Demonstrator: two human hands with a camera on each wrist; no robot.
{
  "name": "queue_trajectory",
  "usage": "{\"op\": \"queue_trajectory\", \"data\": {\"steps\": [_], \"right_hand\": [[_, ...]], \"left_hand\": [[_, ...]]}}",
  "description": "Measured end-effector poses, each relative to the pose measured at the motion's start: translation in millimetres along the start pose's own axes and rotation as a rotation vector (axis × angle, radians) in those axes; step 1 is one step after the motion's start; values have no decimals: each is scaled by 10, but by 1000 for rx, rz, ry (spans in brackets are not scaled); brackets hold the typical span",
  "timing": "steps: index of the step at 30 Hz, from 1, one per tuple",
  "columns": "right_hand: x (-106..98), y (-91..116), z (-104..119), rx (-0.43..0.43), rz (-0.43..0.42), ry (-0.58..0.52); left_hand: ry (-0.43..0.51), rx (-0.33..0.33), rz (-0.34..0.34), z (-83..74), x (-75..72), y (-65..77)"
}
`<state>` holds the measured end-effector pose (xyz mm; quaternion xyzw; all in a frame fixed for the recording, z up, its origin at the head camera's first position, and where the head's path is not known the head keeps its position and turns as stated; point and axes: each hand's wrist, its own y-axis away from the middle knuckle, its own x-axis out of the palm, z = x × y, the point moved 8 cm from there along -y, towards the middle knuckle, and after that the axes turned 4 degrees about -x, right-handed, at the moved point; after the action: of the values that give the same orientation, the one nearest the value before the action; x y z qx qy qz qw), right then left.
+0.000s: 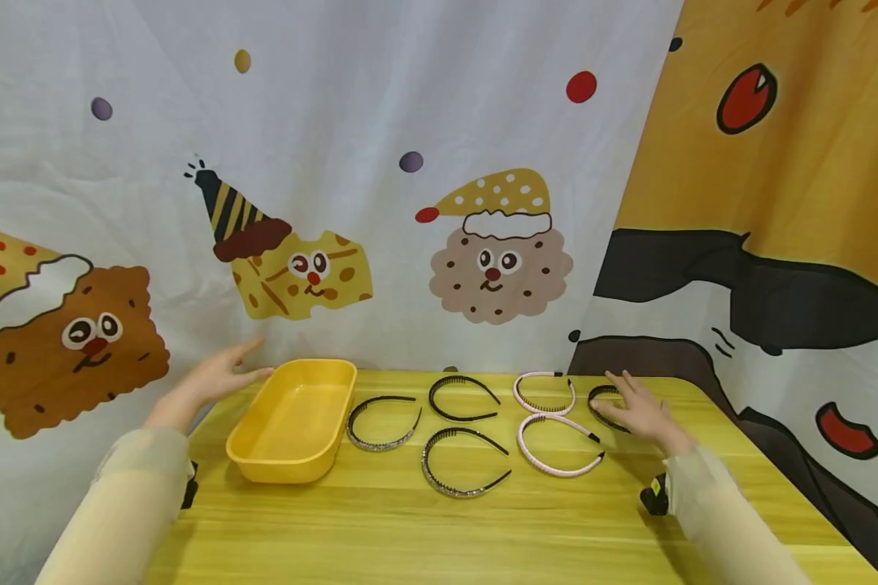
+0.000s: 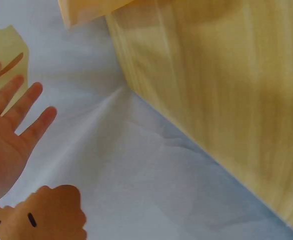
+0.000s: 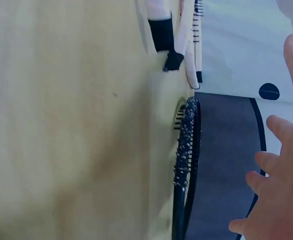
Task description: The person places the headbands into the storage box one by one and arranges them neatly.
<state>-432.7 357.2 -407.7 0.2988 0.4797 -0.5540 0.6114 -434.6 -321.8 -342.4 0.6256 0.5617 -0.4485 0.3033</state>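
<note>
My left hand [image 1: 215, 378] hovers beside the left rim of a yellow plastic basin [image 1: 289, 470], its fingers spread and holding nothing. On the right, my right hand [image 1: 640, 413] is held over a black headband [image 1: 592, 398], fingers extended and partly covering it. In the right wrist view that headband [image 3: 185, 145] shows glittery beads and small teeth, apart from the fingers. Two pink headbands [image 1: 556, 471] lie just left of it. Farther left are a plain black headband [image 1: 433, 398] and two black ones with silvery glitter [image 1: 380, 447].
All of this stands on a yellow wood-grain table [image 1: 410, 540]. Behind it hangs a white cloth [image 1: 380, 97] printed with cartoon snacks, close to the table's back edge. The basin is at the table's left side.
</note>
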Motion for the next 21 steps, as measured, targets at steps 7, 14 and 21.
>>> {"op": "queue_trajectory", "data": {"steps": [7, 14, 21], "right_hand": [[134, 86, -43, 13, 15, -86], [188, 135, -70, 0, 6, -168], [175, 193, -66, 9, -40, -259]], "left_hand": [[113, 2, 16, 83, 108, 136], [215, 0, -15, 186, 168, 301], [359, -39, -8, 274, 205, 395]]}}
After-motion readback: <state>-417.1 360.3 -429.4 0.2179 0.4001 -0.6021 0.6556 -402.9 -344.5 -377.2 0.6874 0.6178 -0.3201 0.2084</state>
